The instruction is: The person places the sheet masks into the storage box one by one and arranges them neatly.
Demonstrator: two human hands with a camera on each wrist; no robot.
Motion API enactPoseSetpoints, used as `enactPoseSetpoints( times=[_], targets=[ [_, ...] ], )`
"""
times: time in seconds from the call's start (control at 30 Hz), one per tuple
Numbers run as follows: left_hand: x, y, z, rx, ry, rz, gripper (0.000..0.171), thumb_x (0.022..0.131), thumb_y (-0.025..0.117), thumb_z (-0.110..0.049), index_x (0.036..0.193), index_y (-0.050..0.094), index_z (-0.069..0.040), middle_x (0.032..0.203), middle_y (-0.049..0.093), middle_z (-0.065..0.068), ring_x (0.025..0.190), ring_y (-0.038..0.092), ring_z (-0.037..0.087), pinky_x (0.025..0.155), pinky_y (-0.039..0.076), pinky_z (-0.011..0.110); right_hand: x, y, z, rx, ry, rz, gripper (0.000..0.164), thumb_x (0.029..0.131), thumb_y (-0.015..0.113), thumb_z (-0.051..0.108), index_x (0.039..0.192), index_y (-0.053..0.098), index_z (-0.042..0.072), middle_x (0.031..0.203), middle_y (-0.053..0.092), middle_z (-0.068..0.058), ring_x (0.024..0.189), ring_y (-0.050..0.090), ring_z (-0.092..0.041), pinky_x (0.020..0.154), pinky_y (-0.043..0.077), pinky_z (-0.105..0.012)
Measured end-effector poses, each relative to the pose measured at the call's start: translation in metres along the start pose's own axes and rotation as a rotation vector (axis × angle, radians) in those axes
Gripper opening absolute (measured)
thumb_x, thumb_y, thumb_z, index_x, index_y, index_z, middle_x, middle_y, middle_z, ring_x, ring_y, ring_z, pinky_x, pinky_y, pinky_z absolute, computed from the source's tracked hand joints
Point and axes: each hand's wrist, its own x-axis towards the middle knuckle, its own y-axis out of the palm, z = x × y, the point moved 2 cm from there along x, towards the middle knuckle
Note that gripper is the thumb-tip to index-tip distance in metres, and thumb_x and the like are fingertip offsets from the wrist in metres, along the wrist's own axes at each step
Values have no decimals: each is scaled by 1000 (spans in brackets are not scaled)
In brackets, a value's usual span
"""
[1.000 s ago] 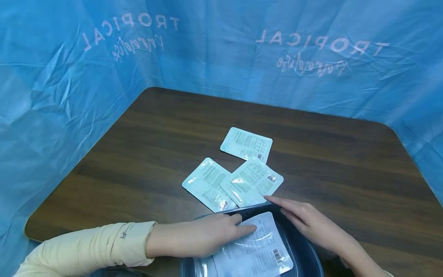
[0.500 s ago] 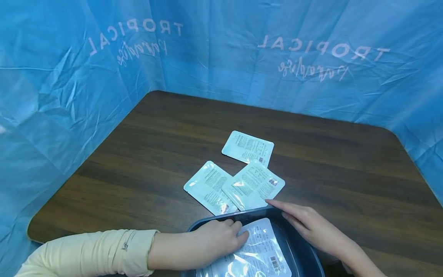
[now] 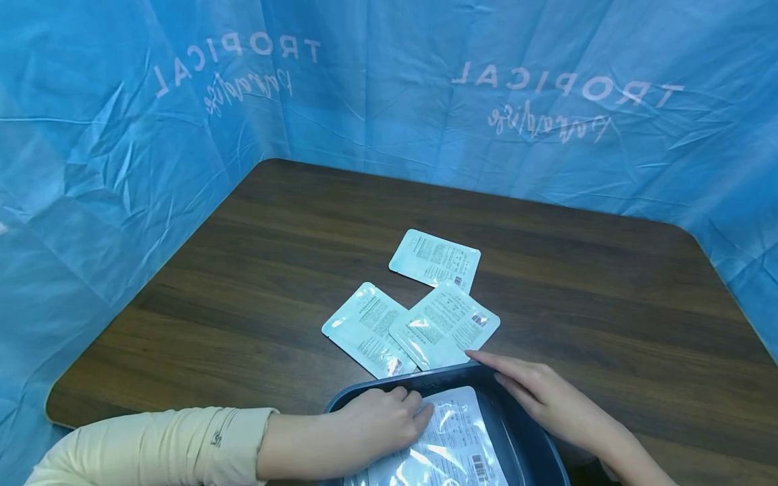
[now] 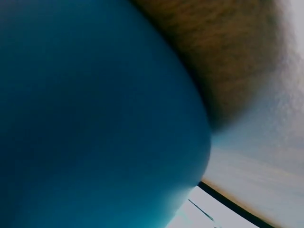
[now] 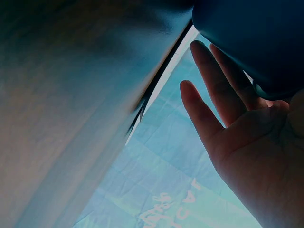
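My left hand [image 3: 375, 432] reaches into a dark blue plastic tub [image 3: 525, 432] at the table's near edge. Its curled fingers pinch the upper left part of a shiny, pale printed sachet [image 3: 458, 439] with a barcode; the fingertips are hidden. Most of the left wrist view is filled by a smooth blue surface [image 4: 95, 104]. My right hand [image 3: 556, 398] rests against the tub's far right side, index finger stretched past the rim. In the right wrist view the fingers of that hand [image 5: 247, 137] are straight and spread beside the tub [image 5: 261, 42].
Beyond the tub, three light blue sachets lie on the brown wooden table [image 3: 243, 297]: a far one [image 3: 428, 256], a left one [image 3: 358, 324] and a right one [image 3: 450, 320] overlapping both. A blue printed curtain [image 3: 389, 88] hangs behind and at the sides.
My left fingers have curled in from a more stretched position. The sachet in the tub has shifted slightly left and nearer. My right hand keeps its place; the head view has tilted a little.
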Motion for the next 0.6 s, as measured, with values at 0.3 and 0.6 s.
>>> enactPoseSetpoints(
  times=[0.3, 0.6],
  targets=[
    [-9, -19, 0, 307, 48, -153, 24, 93, 59, -25, 114, 67, -20, 110, 59, 0, 92, 51, 13, 62, 43, 19, 1, 0, 0, 2, 8, 0, 45, 96, 51, 3, 138, 47, 17, 130, 54, 1, 113, 54, -16, 87, 45, -33],
    [-11, -66, 90, -304, -221, -386, 41, 79, 77, -18, 118, 65, -11, 108, 63, 4, 94, 59, 15, 74, 49, 24, 2, 0, 0, 10, 25, 27, 46, 96, 51, 5, 140, 45, 18, 132, 52, 1, 113, 53, -16, 87, 45, -38]
  ],
)
